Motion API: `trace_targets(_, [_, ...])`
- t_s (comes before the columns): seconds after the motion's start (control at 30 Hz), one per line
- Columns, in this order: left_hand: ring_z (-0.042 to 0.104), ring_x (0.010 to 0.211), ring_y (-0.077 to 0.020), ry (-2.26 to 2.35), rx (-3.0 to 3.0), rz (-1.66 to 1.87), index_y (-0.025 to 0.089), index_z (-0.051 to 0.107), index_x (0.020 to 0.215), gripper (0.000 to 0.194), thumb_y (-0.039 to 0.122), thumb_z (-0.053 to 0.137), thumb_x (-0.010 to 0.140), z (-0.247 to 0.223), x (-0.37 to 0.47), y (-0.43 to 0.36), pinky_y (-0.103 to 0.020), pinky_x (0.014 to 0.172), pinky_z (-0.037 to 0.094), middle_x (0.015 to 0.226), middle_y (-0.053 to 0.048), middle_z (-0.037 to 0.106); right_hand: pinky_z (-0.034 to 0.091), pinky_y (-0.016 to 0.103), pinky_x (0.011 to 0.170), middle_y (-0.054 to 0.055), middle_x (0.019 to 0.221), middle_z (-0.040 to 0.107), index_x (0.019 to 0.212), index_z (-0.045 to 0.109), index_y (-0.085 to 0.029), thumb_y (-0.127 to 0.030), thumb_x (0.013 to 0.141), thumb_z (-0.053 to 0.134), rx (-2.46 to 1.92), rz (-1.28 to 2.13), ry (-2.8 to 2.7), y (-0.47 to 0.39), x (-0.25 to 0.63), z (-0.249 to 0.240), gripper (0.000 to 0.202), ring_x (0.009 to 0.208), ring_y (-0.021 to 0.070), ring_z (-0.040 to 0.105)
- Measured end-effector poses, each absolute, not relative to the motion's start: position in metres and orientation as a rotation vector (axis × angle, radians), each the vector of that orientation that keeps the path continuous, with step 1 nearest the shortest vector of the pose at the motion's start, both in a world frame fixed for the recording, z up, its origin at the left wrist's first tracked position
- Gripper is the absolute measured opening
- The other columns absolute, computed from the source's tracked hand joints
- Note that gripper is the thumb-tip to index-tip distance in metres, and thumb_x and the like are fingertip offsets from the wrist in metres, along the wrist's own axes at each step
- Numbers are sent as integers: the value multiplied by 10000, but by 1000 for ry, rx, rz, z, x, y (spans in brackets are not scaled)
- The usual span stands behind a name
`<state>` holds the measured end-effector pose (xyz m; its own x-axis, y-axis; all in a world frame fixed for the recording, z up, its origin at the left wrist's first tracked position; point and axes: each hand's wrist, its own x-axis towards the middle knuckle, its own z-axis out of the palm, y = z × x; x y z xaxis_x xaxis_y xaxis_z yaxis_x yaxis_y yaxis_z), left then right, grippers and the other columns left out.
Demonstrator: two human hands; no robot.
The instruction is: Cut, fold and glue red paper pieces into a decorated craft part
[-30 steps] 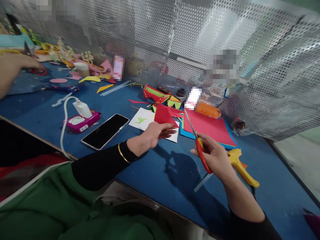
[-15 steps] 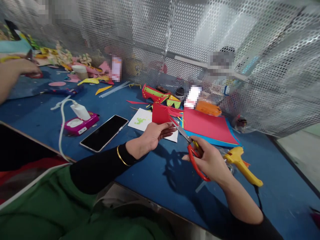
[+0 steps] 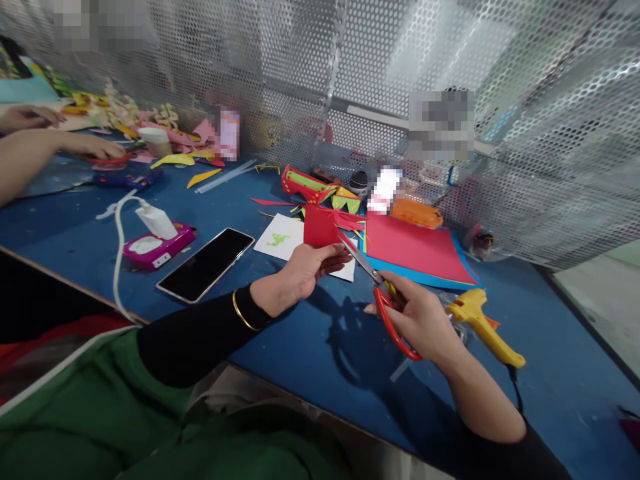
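Note:
My left hand (image 3: 313,270) pinches a piece of red paper (image 3: 320,225) between thumb and fingers, holding it up over the table. Scissors (image 3: 387,313) with red handles are in my right hand (image 3: 420,313), their blades pointing up and left at the red paper's right edge. How far the blades are parted is hard to make out. Beneath the paper lies a white card (image 3: 277,238) with a light green pattern. Thin red and yellow paper strips lie just behind my left hand.
A stack of red and blue sheets (image 3: 420,250) lies to the right, near a yellow glue gun (image 3: 487,327). On the left are a phone (image 3: 206,265) and a magenta power strip (image 3: 159,247) with a white plug. A co-worker's hands (image 3: 90,143) are at far left. Perforated metal panels stand behind.
The co-worker's hand at far left has moved right, and a second hand shows there now. My hands, the scissors and the red paper look nearly unmoved; the view has shifted slightly.

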<state>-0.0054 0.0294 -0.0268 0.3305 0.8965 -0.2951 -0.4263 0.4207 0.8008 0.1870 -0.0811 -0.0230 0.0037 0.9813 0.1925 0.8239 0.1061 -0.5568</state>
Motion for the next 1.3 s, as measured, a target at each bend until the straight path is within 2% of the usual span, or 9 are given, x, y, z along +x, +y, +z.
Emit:
trace_targets(0.17, [754,802,-188,836,701,947,151,721,739,128,141,710,866,-28,-6,29,-327,879,559,832,-81,779,449,280,614,-10,749,600,1254,665,-236,-505,822,715,-1761,428,-1836,-81,187,-23,512,639,162,516])
trace_targets(0.4, [745,775,-181,825,704,936,159,730,705,173,127,677,867,-28,-7,30,-311,842,560,814,-77,780,435,272,609,-2,756,602,1213,671,-218,-499,844,671,-1758,506,-1816,-82,186,-22,464,651,162,489])
trace_targets(0.57, [741,808,-191,830,697,928,158,733,701,137,136,705,833,-25,-8,29,-318,855,548,825,-85,778,434,263,606,-16,732,593,1177,687,-213,-469,839,675,-1742,486,-1826,-82,187,-22,424,647,154,481])
trace_targets(0.77, [730,802,-187,838,653,916,145,739,693,154,109,695,835,-20,-8,29,-304,804,549,820,-97,775,409,263,606,-36,690,551,1045,696,-229,-468,851,661,-1749,458,-1872,-82,185,-21,309,624,143,435])
trace_targets(0.93, [721,743,-165,840,613,906,139,739,691,156,95,695,834,-18,-7,29,-291,776,553,768,-80,769,417,271,617,-18,697,591,1093,706,-214,-515,838,656,-1764,458,-1849,-81,184,-18,398,632,158,481])
trace_targets(1.2, [716,704,-150,827,586,896,140,736,664,184,79,695,833,-19,-7,29,-264,719,548,716,-66,761,406,247,596,-30,660,574,1100,724,-223,-550,848,639,-1820,430,-1866,-81,183,-16,422,615,149,452])
trace_targets(1.3, [716,714,-153,819,595,893,138,738,680,160,86,707,828,-20,-7,30,-278,749,553,733,-71,764,403,237,579,-26,654,583,1037,732,-220,-567,853,629,-1816,392,-1885,-81,182,-16,406,605,144,453])
